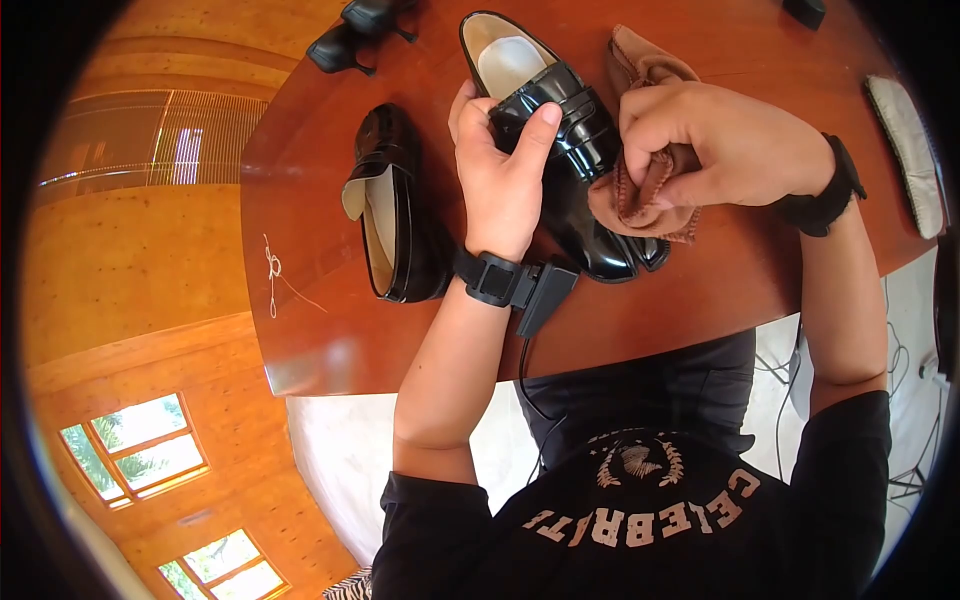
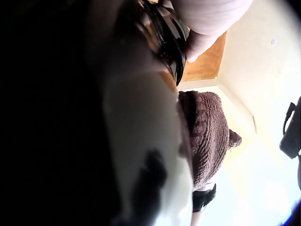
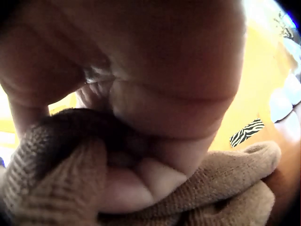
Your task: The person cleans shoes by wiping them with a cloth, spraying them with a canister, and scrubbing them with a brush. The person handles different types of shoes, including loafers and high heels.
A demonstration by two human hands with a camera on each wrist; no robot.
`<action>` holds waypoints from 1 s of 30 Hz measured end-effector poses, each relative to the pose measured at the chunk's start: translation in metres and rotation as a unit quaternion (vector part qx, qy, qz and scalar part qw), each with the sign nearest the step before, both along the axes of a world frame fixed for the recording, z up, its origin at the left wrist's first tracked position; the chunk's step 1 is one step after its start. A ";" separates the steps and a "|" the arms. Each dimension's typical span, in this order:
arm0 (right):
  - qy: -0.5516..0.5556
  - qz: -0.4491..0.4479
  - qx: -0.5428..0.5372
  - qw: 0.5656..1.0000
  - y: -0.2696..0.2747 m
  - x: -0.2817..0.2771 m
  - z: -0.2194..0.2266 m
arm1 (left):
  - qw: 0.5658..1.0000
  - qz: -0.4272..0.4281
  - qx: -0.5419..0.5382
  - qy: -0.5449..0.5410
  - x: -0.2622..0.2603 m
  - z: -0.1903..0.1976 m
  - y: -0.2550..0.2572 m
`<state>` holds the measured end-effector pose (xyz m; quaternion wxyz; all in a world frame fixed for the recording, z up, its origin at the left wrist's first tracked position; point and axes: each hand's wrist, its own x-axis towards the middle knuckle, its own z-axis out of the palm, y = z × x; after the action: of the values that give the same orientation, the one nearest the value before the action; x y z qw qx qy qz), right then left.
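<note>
Loafer, black, glossy, split-toed: held over the near part of the table, toe towards you, pale insole showing at the far end. Your left hand grips it about the strap, thumb across the top. Your right hand pinches a bunched brown cloth, which lies against the shoe's front, above the split.

Stage, by judgement: work on this shoe in progress, not closed, since the cloth is against it. Front and strap shine; whether that is the cloth's doing, and how much of the surface has been covered, you cannot tell. The underside is out of sight.

Second loafer, black: on the table beside your left hand, neither hand nor cloth on it; whether finished or outstanding, uncertain.

Farther off: black heeled shoes, at the table's far edge, out of both hands, their state likewise unconfirmed.
</note>
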<state>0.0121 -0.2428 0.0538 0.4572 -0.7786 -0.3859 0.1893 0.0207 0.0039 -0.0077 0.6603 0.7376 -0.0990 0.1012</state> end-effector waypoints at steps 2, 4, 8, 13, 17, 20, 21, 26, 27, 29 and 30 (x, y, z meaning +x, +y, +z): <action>-0.081 -0.043 0.021 0.996 0.004 0.005 -0.006 | 1.000 0.003 0.006 0.000 0.000 -0.001 0.001; -0.124 -0.076 0.032 0.989 0.006 0.009 -0.011 | 1.000 0.005 0.009 0.002 0.000 -0.001 0.002; -0.125 -0.064 0.017 0.990 0.002 0.008 -0.009 | 1.000 -0.001 0.001 0.008 -0.001 0.001 0.001; -0.045 0.041 -0.038 0.997 -0.004 0.002 0.005 | 1.000 -0.009 -0.004 0.006 0.000 0.002 0.001; -0.056 -0.022 0.028 0.998 0.000 0.008 -0.006 | 1.000 -0.009 0.005 0.006 0.001 -0.001 0.002; -0.071 -0.091 0.066 0.991 0.003 0.013 -0.015 | 1.000 -0.008 0.013 0.006 0.001 0.001 0.002; -0.069 -0.098 0.060 0.991 0.003 0.012 -0.013 | 1.000 -0.006 0.014 0.005 0.001 0.001 0.002; -0.039 0.014 -0.012 0.999 -0.006 0.008 -0.006 | 1.000 -0.002 0.021 0.000 0.002 -0.001 0.002; -0.046 0.020 -0.020 0.999 -0.006 0.006 -0.006 | 1.000 -0.002 0.022 -0.001 0.003 -0.002 0.003; -0.026 0.018 -0.039 0.999 -0.003 0.006 0.001 | 1.000 0.002 0.024 0.000 0.002 -0.002 0.003; -0.054 -0.008 -0.013 0.998 -0.001 0.008 -0.003 | 1.000 0.004 0.025 0.000 0.002 -0.002 0.003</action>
<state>0.0200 -0.2442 0.0510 0.4272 -0.7964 -0.4018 0.1480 0.0228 0.0069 -0.0095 0.6410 0.7544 -0.0985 0.1011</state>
